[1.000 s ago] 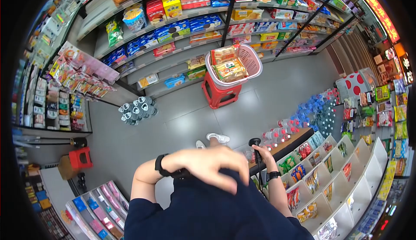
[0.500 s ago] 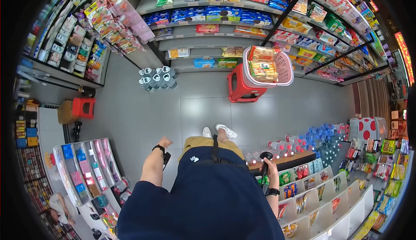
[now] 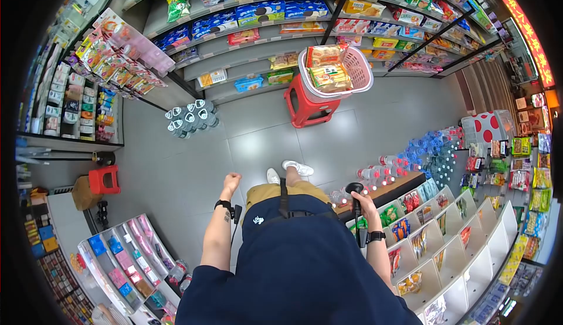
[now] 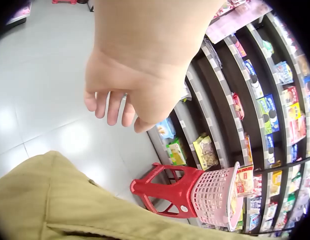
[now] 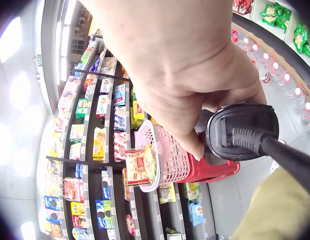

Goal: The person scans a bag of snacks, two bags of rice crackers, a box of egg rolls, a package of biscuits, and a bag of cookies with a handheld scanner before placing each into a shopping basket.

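The left hand (image 3: pixel 232 182) hangs beside the body in the head view; its fingers (image 4: pixel 114 107) hang loosely in the left wrist view, touching nothing. The right hand (image 3: pixel 366 205) grips a black handle-like object (image 3: pixel 355 191) with a cable, seen from its end (image 5: pixel 242 131) in the right wrist view. Ahead of the person, a pink basket (image 3: pixel 355 78) holding yellow and red food packs (image 3: pixel 329 77) rests on a red stool (image 3: pixel 311 107). Neither hand touches the basket.
Stocked shelves (image 3: pixel 264 31) curve along the far side. Bottled water packs (image 3: pixel 190 119) stand on the floor at left, more bottles (image 3: pixel 431 149) at right. A snack rack with white compartments (image 3: pixel 448 246) is right of the person, another display (image 3: pixel 132 260) at lower left.
The left hand has come down from in front of the body to the left side. The head view has swung away and partly back. The right hand keeps its grip.
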A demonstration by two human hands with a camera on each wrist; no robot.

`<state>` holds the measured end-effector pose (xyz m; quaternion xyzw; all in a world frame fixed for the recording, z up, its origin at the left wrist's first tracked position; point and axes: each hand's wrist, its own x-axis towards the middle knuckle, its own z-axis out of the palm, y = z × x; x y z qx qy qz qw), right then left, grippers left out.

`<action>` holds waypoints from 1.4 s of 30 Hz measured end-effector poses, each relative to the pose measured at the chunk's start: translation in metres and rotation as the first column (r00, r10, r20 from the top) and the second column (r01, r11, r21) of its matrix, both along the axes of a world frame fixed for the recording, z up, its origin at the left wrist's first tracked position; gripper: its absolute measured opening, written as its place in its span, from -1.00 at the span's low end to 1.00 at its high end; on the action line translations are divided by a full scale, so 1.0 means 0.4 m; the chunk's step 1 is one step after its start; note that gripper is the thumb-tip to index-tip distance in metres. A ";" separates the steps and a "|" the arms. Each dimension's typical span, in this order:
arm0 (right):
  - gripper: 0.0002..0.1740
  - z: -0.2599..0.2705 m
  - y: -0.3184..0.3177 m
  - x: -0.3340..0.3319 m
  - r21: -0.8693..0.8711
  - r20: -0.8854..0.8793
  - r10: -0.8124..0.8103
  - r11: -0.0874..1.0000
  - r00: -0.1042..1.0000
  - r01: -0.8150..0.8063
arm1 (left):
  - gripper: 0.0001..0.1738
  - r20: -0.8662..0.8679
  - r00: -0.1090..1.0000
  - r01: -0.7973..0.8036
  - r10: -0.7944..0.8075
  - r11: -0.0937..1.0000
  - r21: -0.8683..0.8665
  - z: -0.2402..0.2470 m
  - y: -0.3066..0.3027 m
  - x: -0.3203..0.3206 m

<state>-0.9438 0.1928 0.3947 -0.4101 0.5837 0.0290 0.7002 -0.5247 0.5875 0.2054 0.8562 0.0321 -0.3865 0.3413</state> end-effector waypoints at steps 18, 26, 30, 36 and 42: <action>-0.62 -0.032 0.024 -0.069 0.102 -0.091 -0.016 0.994 0.996 0.025 | -0.49 -0.056 0.998 -0.005 0.016 0.982 0.188 -0.098 0.089 -0.050; -0.58 -0.007 -0.039 0.022 0.087 -0.081 0.015 0.996 0.997 -0.008 | -0.52 -0.080 0.990 -0.094 0.117 0.966 0.239 -0.120 0.067 -0.028; -0.60 -0.036 -0.103 0.070 0.089 -0.100 0.086 0.993 0.991 -0.077 | -0.59 -0.049 0.993 -0.083 0.112 0.910 0.405 -0.085 0.054 -0.018; -0.55 -0.053 -0.208 0.206 0.100 -0.129 0.163 0.983 0.978 -0.151 | -0.64 -0.075 0.988 -0.088 0.136 0.887 0.453 0.017 0.047 -0.014; -0.57 -0.072 -0.325 0.312 0.139 -0.079 0.156 0.980 0.985 -0.144 | -0.53 -0.114 0.975 -0.123 0.192 0.888 0.442 0.064 0.002 0.053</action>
